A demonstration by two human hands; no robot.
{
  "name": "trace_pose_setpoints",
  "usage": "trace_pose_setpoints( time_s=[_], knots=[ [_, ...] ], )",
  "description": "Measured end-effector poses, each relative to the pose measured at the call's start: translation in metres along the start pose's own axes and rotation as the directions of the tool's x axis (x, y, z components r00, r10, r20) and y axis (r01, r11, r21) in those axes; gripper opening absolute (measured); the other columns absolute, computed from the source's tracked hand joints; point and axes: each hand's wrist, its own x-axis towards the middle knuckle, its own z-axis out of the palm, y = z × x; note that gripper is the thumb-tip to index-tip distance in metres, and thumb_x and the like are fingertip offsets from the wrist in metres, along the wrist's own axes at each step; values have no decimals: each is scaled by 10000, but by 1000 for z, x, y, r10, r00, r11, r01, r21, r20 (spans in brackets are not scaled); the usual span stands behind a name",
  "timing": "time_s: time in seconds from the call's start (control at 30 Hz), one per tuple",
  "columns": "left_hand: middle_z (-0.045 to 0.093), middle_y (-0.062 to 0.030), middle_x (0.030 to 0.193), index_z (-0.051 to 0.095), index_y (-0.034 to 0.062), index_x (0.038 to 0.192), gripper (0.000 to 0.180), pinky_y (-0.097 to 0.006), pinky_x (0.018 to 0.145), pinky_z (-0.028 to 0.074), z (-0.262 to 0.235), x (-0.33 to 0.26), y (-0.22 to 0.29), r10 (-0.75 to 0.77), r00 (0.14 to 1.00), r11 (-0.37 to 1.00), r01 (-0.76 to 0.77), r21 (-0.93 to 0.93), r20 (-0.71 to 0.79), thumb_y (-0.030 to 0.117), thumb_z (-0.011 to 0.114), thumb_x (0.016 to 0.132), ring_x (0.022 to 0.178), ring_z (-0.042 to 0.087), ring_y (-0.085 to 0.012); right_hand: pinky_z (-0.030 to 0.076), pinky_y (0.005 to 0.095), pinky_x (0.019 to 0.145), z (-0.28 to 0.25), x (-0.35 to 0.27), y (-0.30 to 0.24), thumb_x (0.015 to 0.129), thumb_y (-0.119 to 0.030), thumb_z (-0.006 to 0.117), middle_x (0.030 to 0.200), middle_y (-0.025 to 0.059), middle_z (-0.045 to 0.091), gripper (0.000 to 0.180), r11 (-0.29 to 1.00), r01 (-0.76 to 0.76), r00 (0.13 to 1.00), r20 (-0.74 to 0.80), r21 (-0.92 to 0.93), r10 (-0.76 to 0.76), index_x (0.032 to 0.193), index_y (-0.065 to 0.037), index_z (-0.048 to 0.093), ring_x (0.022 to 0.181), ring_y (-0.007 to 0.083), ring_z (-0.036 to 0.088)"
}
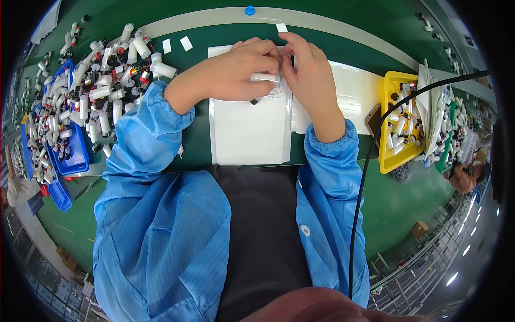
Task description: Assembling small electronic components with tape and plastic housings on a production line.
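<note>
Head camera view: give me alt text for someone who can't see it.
A person's left hand holds a white cylinder over a white sheet on a green table, the right hand close beside it. Many similar cylinders lie heaped on the left in and around blue trays, and a yellow bin on the right holds more.

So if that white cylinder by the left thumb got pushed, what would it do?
The white cylinder would likely roll, given its rounded side. It's probably light: the left hand holds it in the fingers. Its smooth-looking surface might be slippery.
</note>
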Motion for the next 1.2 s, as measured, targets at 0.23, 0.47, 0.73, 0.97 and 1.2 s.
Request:
trace_pose_setpoints(
  time_s=[0.23, 0.47, 0.73, 0.97, 1.2],
  knots=[
    [527, -121, 1096, 596, 15, 900, 153, -419, 1000, 365, 0, -1, 1, 5, 1000, 1000, -5, -8, -8, 146, 632, 828, 1100, 489, -322, 531, 425, 794, 2, 2, -6, 801, 32, 636, 1067, 151, 643, 471, 997, -74, 997, -34, 19, 75, 1250, -90, 565, 888, 342, 652],
    [540, -126, 1099, 609, 13, 910, 164, -419, 999, 362, -1, -1, -1, 2, 1000, 1000, -2, 1, -4, 148, 637, 821, 1098, 496, -317, 536, 347, 748, 5, 6, -9, 783, 73, 611, 1130, 149, 585, 484, 946, -191, 977, -41, 261, 209, 1243, -74, 577, 846, 239, 652],
    [545, -122, 1125, 649, 35, 947, 205, -435, 952, 368, 6, -4, -3, 33, 999, 999, -33, -21, -5, 178, 660, 799, 1117, 496, -322, 528, 351, 739, 2, 6, -12, 798, 60, 572, 1006, 160, 615, 456, 905, -256, 964, 25, 340, 264, 1241, -44, 575, 828, 254, 633],
    [520, -133, 1212, 660, 54, 946, 198, -455, 947, 378, -4, -5, 5, 11, 1000, 1000, -11, -21, 1, 190, 660, 803, 1129, 497, -329, 501, 321, 778, -9, 0, -13, 816, 86, 569, 980, 117, 564, 419, 926, -127, 991, 12, 357, 131, 1219, -30, 569, 847, 217, 591],
    [529, -121, 1345, 667, 76, 934, 173, -472, 947, 382, -13, -7, 14, 23, 1000, 1000, -23, -3, -10, 202, 648, 818, 1126, 514, -313, 461, 327, 829, -7, -7, -6, 802, 89, 616, 982, 100, 512, 326, 908, -80, 989, -84, 412, 126, 1098, -27, 545, 888, 217, 562]
  ],
)
